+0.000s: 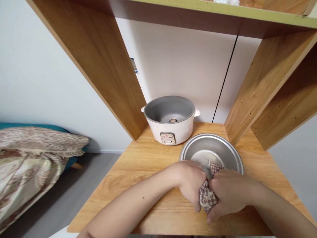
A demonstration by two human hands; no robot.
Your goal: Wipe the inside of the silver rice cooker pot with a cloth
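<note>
Both my hands are closed on a brown-and-white patterned cloth, which is bunched between them. My left hand grips it from the left, and my right hand from the right. They are over the near rim of a round metal inner pot, and a corner of the cloth hangs inside it. The pot stands upright on the wooden desktop. Behind it and to the left is a white rice cooker body, lidless, with its grey inside and central heating part showing. My hands hide the pot's near rim.
The wooden desktop lies between upright wooden panels, with a shelf above. A white wall is behind the cooker. At the left, a patterned blanket covers blue furniture on a grey floor.
</note>
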